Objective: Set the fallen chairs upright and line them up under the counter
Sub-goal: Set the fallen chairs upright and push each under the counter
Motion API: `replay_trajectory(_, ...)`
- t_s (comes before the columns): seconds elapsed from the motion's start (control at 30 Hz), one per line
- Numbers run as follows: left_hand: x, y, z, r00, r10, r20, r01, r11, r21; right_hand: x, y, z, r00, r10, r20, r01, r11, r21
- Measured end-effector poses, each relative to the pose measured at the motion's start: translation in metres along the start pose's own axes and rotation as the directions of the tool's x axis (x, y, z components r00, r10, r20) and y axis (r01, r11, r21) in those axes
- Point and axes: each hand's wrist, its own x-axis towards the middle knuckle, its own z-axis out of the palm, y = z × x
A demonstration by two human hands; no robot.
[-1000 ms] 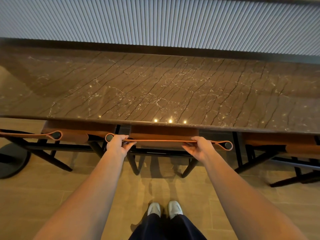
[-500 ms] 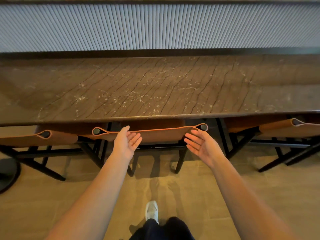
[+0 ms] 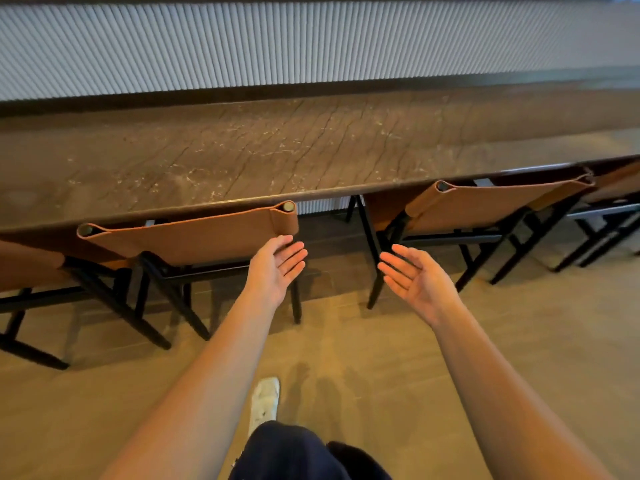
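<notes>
Behind chair [image 3: 194,237], left hand [image 3: 277,268], right hand [image 3: 415,282]

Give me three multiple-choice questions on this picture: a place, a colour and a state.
1. The left hand is: A) by the right end of a chair backrest; B) on a chair seat; C) round a chair leg.
2. The backrests are: A) white; B) tan; C) green.
3. The hands are: A) both gripping; B) one gripping; C) both open, empty.
Answers: A, it hovers just below that end. B, the leather shows tan. C, the right hand and the left show bare palms and hold nothing.
</notes>
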Motion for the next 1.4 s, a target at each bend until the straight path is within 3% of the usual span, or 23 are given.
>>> replay_trajectory(0.47, 0.033, -0.061, 0.168, 0.988, -0.069, 0.139, 0.048, 0.987, 0.150, 0.029, -0.074, -0.123, 0.993, -0.043, -0.106, 0.056, 0.991, 0.118)
replay_trajectory(1.0, 0.138, -0.115, 0.345, 0.919, -0.390, 0.053, 0.350, 0.872, 0.343, 0.161, -0.186, -0.220, 0.964, 0.061, -0.258, -0.012, 0.982, 0.187)
replay_trajectory(1.17, 0.153, -0.141, 0.381, 0.915, -0.401, 0.030, 0.379, 0.884, 0.273, 0.210, -0.218, -0.249, 0.959, 0.114, -0.260, -0.068, 0.981, 0.181)
replay_trajectory(1.4, 0.177, -0.164, 0.434, 0.923, -0.348, -0.163, 0.350, 0.936, -0.017, 0.280, -0.269, -0.297, 0.928, 0.283, -0.242, -0.254, 0.956, 0.143)
